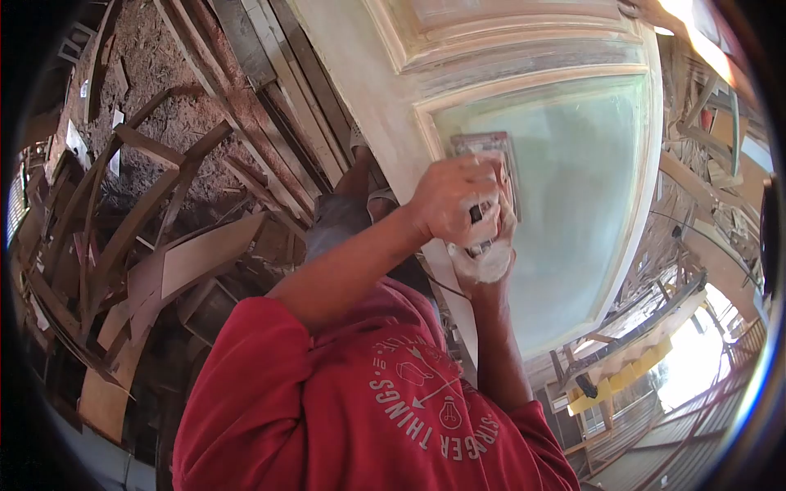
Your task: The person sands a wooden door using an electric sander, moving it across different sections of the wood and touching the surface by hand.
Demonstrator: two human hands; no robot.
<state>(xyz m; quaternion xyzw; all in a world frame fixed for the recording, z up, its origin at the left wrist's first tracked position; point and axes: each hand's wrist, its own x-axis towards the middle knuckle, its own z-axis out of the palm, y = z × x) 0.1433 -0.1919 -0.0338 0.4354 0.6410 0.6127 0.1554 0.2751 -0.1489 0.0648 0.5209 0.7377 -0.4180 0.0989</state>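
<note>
A power sander (490, 145) with a flat rectangular pad lies against the pale green recessed panel of a wooden door (581, 204). My left hand (460, 196) is closed over the sander's body, its fingers dusted white. Closer to me, my right hand (485, 260) wraps around the rear of the same tool, also coated in pale dust. Both hands hide most of the sander's casing. A dark cord (446, 286) runs from beside my right hand toward my body. Raised moulding (427, 131) frames the panel.
Long timber boards (282, 106) lean along the door's left side. Curved wooden frames (90, 221) and offcuts crowd the left, over ground covered with brown debris (192, 147). More timber pieces and a yellow item (630, 376) stand at the right.
</note>
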